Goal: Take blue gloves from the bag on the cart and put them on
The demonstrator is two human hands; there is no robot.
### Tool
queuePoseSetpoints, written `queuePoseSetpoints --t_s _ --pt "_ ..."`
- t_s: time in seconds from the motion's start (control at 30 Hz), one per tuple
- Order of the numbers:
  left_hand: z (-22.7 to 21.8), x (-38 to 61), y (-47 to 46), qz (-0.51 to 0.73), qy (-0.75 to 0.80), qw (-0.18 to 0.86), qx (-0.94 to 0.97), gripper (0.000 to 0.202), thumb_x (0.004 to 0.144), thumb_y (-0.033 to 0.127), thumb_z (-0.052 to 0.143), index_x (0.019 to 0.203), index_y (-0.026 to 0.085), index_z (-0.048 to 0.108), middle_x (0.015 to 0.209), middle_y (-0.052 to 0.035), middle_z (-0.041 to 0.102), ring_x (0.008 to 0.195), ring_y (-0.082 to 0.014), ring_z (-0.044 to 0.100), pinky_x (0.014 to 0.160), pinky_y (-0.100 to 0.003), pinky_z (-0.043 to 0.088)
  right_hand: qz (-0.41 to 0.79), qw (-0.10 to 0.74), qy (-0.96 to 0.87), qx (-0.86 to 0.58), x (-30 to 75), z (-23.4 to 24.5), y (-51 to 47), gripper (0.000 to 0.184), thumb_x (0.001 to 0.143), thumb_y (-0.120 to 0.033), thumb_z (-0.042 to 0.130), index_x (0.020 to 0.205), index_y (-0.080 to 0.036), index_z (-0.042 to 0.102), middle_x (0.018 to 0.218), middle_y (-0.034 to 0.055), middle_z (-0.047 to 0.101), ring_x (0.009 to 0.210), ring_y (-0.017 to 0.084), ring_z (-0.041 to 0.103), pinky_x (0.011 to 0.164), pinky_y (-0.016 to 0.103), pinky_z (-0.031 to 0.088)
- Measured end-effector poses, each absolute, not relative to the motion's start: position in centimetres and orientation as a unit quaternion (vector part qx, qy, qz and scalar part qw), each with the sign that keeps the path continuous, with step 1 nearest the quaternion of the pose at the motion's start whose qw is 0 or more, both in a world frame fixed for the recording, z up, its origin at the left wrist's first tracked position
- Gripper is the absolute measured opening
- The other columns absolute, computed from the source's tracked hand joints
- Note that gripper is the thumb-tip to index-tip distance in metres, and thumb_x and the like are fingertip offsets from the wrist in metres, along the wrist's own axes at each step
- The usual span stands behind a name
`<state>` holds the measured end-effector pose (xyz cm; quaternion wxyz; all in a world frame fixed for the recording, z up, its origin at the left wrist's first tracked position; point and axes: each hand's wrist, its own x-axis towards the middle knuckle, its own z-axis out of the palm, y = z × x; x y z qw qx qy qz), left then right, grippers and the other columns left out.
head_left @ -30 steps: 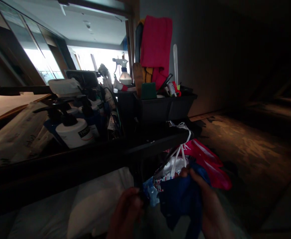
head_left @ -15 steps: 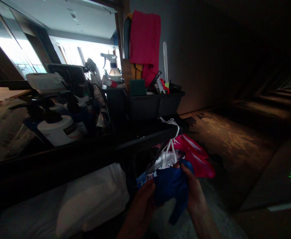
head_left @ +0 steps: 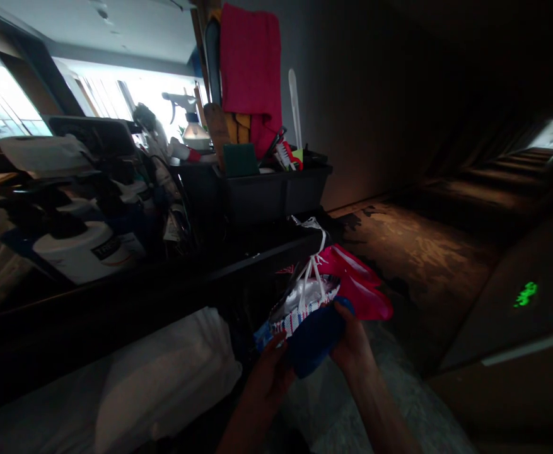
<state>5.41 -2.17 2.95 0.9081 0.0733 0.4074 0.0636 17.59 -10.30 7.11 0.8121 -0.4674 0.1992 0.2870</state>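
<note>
Both my hands are low in the middle of the view, gathering a dark blue cloth (head_left: 314, 340) between them. My left hand (head_left: 269, 384) grips its lower left side, by a striped red-and-white edge (head_left: 299, 321). My right hand (head_left: 352, 340) holds its right side. Just above the cloth sits a white plastic bag (head_left: 304, 295), its white handles (head_left: 316, 265) looped up to the black cart rail (head_left: 257, 268). A pink plastic bag (head_left: 354, 284) spreads behind my right hand, touching it or nearly so.
A black caddy (head_left: 267, 195) on the cart holds a pink cloth (head_left: 250, 69), a spray bottle (head_left: 191, 129) and brushes. White pump bottles (head_left: 82, 252) stand on the cart's left. White bedding (head_left: 162, 372) lies below, with patterned carpet (head_left: 422, 258) to the right.
The view has shifted, so the cart sits further left and higher. My hands have gathered the blue cloth into a tighter bundle, and more of the striped edge shows.
</note>
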Motion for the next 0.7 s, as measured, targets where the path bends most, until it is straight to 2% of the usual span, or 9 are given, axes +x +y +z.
queuePoseSetpoints --t_s 0.07,0.2,0.33,0.43,0.57,0.7 --pt "3.0 5.6 -2.2 0.06 0.42 0.903 0.063 0.021 0.091 0.005 0.05 0.11 0.012 0.054 0.075 -0.0037 0.071 0.055 -0.0118 0.064 0.048 -0.018 0.052 0.28 0.811 0.208 -0.469 17.7 6.7 -10.4 0.009 0.07 -0.02 0.067 0.074 -0.018 0.059 0.066 -0.0015 0.064 0.059 0.012 0.061 0.06 0.023 0.053" --pt "3.2 5.9 -1.7 0.064 0.433 0.898 0.047 0.01 0.091 0.005 0.049 0.093 0.008 0.058 0.069 -0.0047 0.069 0.056 -0.0112 0.065 0.052 -0.017 0.053 0.273 0.803 0.213 -0.484 17.7 6.2 -10.8 0.013 0.069 -0.021 0.069 0.077 -0.017 0.061 0.067 -0.0019 0.065 0.06 0.012 0.06 0.059 0.022 0.053" --pt "3.4 5.6 -0.9 0.075 0.432 0.897 0.051 0.017 0.09 0.001 0.043 0.095 0.009 0.058 0.064 -0.0032 0.068 0.049 -0.01 0.061 0.049 -0.018 0.051 0.255 0.789 0.175 -0.531 17.7 5.2 -12.0 0.036 0.057 -0.023 0.079 0.088 -0.016 0.063 0.084 0.0011 0.069 0.075 0.015 0.063 0.068 0.024 0.054" --pt "3.3 4.9 -0.6 0.079 0.407 0.908 0.061 0.018 0.087 0.001 0.046 0.098 0.009 0.059 0.069 -0.0044 0.069 0.054 -0.0109 0.063 0.055 -0.02 0.053 0.228 0.763 0.146 -0.586 17.6 4.2 -13.2 0.051 0.049 -0.027 0.084 0.095 -0.02 0.063 0.089 0.0001 0.068 0.079 0.016 0.063 0.067 0.024 0.052" --pt "2.6 4.0 -0.5 0.079 0.327 0.934 0.12 0.025 0.08 0.006 0.059 0.105 0.011 0.061 0.086 -0.0079 0.072 0.077 -0.0149 0.068 0.074 -0.025 0.056 0.213 0.708 0.114 -0.664 17.3 2.9 -14.7 0.045 0.048 -0.03 0.082 0.089 -0.021 0.067 0.091 0.0022 0.068 0.083 0.019 0.062 0.067 0.027 0.051" --pt "1.8 4.0 -0.8 0.1 0.332 0.918 0.191 0.034 0.068 0.021 0.078 0.098 0.015 0.063 0.084 -0.0055 0.071 0.081 -0.0159 0.068 0.076 -0.025 0.054 0.233 0.643 0.07 -0.726 17.2 2.1 -15.5 0.034 0.052 -0.037 0.079 0.08 -0.02 0.07 0.092 0.0055 0.068 0.089 0.023 0.062 0.071 0.03 0.051"
